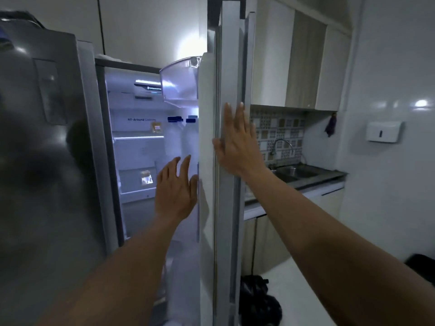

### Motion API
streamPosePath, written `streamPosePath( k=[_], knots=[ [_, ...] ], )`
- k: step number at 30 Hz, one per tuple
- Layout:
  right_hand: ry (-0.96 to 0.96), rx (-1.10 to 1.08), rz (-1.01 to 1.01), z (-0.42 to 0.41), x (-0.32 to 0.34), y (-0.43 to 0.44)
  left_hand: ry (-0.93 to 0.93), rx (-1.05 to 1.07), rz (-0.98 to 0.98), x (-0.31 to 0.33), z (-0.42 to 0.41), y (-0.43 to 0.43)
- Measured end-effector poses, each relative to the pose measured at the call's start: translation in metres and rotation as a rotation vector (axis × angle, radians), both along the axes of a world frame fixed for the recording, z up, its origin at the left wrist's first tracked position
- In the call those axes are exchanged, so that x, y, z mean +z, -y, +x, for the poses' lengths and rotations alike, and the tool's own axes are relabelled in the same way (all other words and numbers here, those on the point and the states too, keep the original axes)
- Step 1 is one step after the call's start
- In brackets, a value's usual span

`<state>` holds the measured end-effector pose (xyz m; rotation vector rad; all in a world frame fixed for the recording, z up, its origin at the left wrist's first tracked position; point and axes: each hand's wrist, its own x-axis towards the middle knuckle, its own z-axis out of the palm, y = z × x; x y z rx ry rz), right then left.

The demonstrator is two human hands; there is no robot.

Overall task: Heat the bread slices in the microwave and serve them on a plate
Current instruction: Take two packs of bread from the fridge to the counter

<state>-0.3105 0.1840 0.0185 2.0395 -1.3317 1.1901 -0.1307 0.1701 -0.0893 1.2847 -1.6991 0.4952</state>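
Fridge interior (138, 147) is lit up left of centre, left hand (175, 196) is held loose in front of it, nothing gripped. Right hand (237, 147) is pressed flat on the open door (226, 208), centre frame. Bread can't be made out tbh.

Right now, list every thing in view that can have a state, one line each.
Right fridge door, open, edge toward the camera.
Left fridge door, shut.
Fridge interior, lit.
Bottles in the door shelf, capped.
Left grip, open, empty, held out toward the fridge opening.
Right grip, open, flat against the open door.
Wall cabinets, shut.
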Motion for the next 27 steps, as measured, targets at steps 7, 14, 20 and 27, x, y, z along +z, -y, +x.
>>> streamPosePath(
  k=[7,14,20,27],
  knots=[
    [0.034,-0.166,0.021,-0.030,-0.009,-0.012,0.097,-0.092,0.025,0.003,-0.017,0.007],
    [-0.064,-0.336,0.073,-0.055,-0.044,-0.012,0.142,-0.219,-0.037,0.001,-0.047,0.009],
    [-0.002,-0.341,0.247,-0.091,-0.073,-0.005,0.102,-0.332,0.003,-0.004,-0.086,0.018],
    [0.126,-0.316,0.342,-0.158,-0.080,0.010,0.117,-0.406,-0.045,-0.005,-0.151,0.039]
  ],
)
